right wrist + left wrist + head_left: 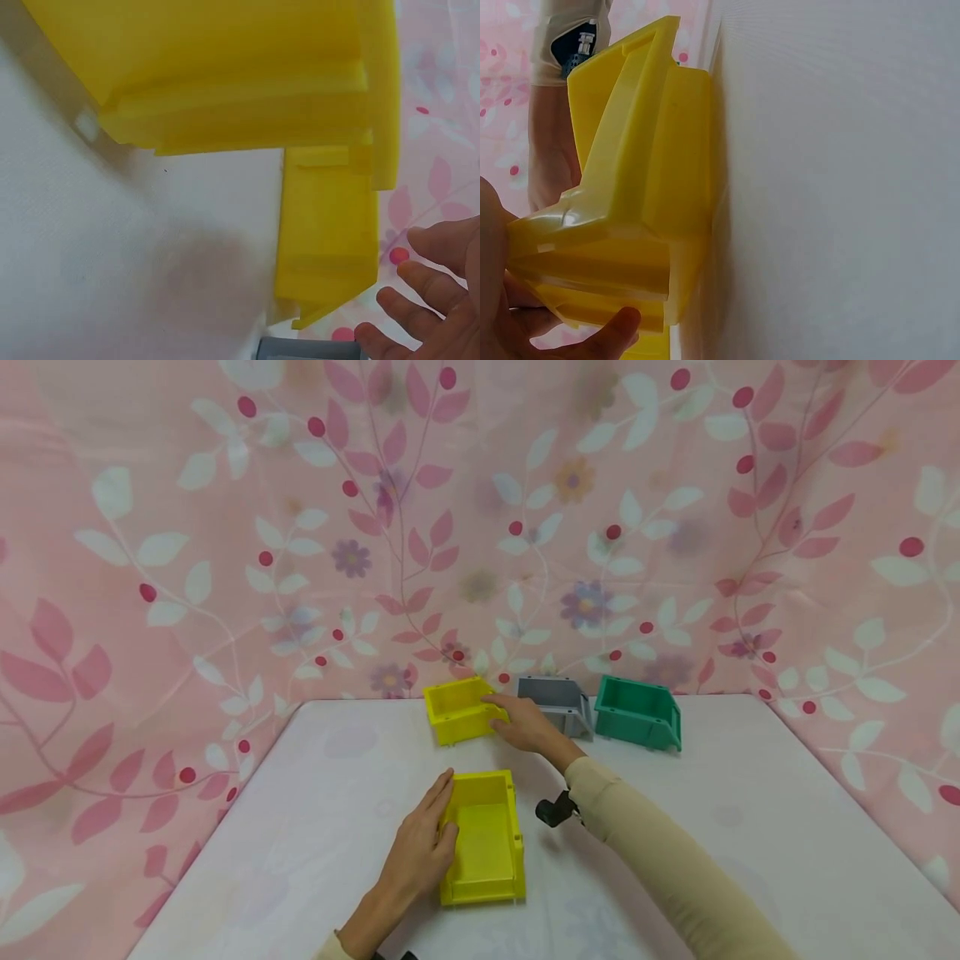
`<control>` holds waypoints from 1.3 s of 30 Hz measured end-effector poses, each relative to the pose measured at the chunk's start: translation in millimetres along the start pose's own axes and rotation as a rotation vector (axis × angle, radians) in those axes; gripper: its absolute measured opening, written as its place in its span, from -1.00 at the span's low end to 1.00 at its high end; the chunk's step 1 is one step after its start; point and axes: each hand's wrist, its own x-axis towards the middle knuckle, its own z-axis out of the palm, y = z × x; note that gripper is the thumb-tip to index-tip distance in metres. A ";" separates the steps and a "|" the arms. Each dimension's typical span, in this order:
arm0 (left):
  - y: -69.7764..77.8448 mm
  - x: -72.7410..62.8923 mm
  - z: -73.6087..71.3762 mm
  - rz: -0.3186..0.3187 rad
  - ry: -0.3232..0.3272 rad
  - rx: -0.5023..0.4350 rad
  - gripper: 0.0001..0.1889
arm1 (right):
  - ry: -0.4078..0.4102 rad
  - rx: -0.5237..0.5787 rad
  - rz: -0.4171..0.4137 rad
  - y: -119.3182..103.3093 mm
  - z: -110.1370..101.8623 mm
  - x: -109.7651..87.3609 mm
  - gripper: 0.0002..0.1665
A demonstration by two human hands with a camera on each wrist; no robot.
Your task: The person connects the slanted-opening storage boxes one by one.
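Observation:
A yellow storage bin point(482, 843) lies on the table in front, its open top facing up. My left hand point(420, 847) grips its left wall, the thumb at the rim and the fingers along the outside. In the left wrist view, a fingertip point(622, 330) rests against the outer side of that yellow bin point(641, 187). My right hand point(525, 723) reaches forward over the right end of a second yellow bin point(453, 727) farther back. The right wrist view shows its fingers point(424, 281) spread, holding nothing, beside the far yellow bin point(326, 232).
To the right of the far yellow bin stand a grey bin point(555, 693), partly behind my right hand, and a green bin point(637, 712). They line up near the back edge of the white-covered table point(300, 827). A pink floral curtain point(480, 527) hangs behind.

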 end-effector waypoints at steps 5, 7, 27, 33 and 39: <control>0.3 -0.5 -0.3 0.004 -0.001 -0.002 -0.35 | -0.003 0.007 0.002 3.6 3.5 6.0 -0.41; 0.8 -0.7 -0.8 0.006 -0.001 -0.004 -0.35 | -0.001 0.009 -0.006 5.3 5.0 8.9 -0.42; -0.4 -0.8 -0.7 0.003 0.007 -0.003 -0.35 | -0.078 -0.032 -0.034 6.6 16.5 16.0 -0.39; -0.6 -1.0 -0.1 -0.009 -0.001 0.008 -0.35 | -0.064 -0.031 -0.068 6.8 23.7 15.7 -0.44; 1.6 0.6 -1.4 -0.022 -0.016 0.009 -0.35 | 0.007 0.028 -0.095 4.5 24.6 12.2 -0.60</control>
